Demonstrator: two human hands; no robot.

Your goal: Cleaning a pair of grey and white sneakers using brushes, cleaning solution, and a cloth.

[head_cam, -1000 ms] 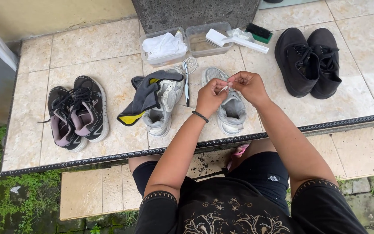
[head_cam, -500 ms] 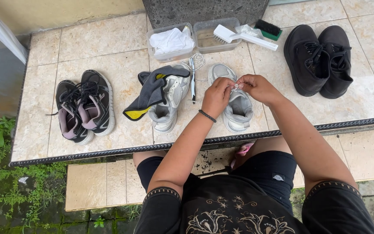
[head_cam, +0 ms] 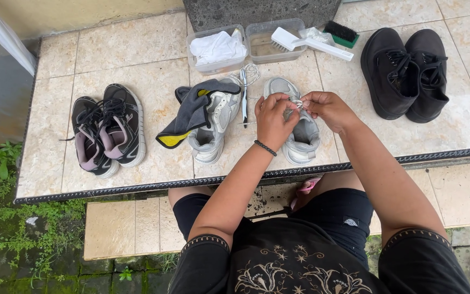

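Both my hands are over the grey shoe [head_cam: 303, 139] that sits near the front edge of the worktop [head_cam: 110, 60], about midway along it, toe pointing toward me. My left hand [head_cam: 274, 121] has its fingers curled in and pinched on the white lace [head_cam: 298, 103] at the top of the shoe; a dark beaded band sits on that wrist. My right hand [head_cam: 327, 109] comes in from the other side, its thumb and fingertips closed on the same lace, so the two grips meet just above the shoe's tongue, nearly touching each other.

Just to the left of this shoe lies its partner, a second grey shoe [head_cam: 213, 122], with a dark grey cloth with a yellow edge [head_cam: 189, 114] draped across it. Between the two shoes lies a thin toothbrush [head_cam: 243, 90], pointing toward the back edge. Toward the left end of the worktop stands a pair of black and pink trainers [head_cam: 104, 130]. Toward the right end stands a pair of black shoes [head_cam: 406, 71]. Along the back edge are two clear plastic tubs: one holding a white rag [head_cam: 217, 48], the other [head_cam: 273, 46] with a white scrubbing brush [head_cam: 308, 43] resting across its rim. A black brush with a green back [head_cam: 341, 32] lies just beyond.
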